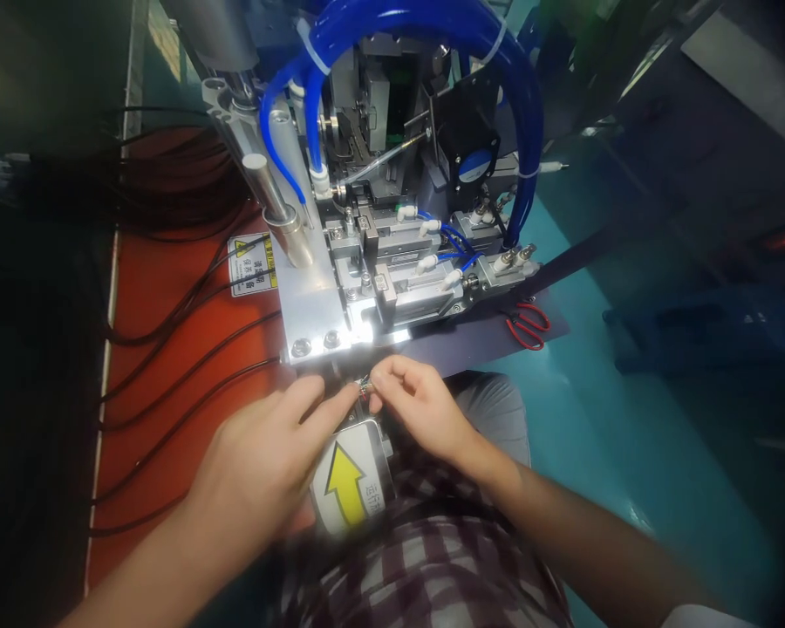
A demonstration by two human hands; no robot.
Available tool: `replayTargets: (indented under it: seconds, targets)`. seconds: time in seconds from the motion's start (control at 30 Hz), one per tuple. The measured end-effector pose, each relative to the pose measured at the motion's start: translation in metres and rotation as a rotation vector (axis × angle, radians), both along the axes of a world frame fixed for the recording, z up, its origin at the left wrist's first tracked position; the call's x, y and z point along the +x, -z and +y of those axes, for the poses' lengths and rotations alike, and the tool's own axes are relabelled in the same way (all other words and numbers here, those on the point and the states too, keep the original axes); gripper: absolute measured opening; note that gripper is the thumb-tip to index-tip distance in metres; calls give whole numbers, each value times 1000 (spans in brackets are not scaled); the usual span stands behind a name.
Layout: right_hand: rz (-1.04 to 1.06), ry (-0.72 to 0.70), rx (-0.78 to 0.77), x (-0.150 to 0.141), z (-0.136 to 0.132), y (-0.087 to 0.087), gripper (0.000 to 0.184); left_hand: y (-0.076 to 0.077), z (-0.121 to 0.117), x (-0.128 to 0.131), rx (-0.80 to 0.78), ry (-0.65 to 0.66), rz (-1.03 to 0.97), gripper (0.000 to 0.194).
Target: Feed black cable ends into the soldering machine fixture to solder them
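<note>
My left hand (268,453) and my right hand (415,401) meet just below the front edge of a metal machine (379,279). Both pinch a small metal connector (364,387) with thin wires, held between the fingertips. The connector is tiny and partly hidden by my fingers. Under my hands sits a grey cover with a yellow arrow sticker (345,481).
Blue air hoses (425,26) arch over the machine. Several black cables (189,366) run across the orange bench top (150,296) at left. Red-handled scissors (529,324) lie on a dark plate at right. A warning label (252,264) is beside the machine. Teal floor lies at right.
</note>
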State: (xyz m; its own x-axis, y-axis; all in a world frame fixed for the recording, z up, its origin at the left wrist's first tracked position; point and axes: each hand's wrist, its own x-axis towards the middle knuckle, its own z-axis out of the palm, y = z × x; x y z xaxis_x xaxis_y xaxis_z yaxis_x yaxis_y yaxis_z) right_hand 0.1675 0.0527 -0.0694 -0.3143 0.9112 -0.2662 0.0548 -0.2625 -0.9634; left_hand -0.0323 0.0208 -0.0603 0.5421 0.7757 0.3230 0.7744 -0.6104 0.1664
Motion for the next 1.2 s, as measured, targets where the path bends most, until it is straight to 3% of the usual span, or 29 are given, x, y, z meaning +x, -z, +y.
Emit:
replayTargets:
  seconds: [0.3,0.57,0.83,1.2]
  targets:
    - [2,90,-53,-2,-3,-3,10,1,0,0,0,1,-14,38]
    - [-118,45,110,-2,-3,-1,6,-1,1,-1,-33,19,-20,41]
    - [-28,40,-162,-3,0,-16,13,-1,2,1,-10,13,-27,34]
    - [-30,28,-143,-2,1,-16,13,-7,3,2,-27,39,-25,31]
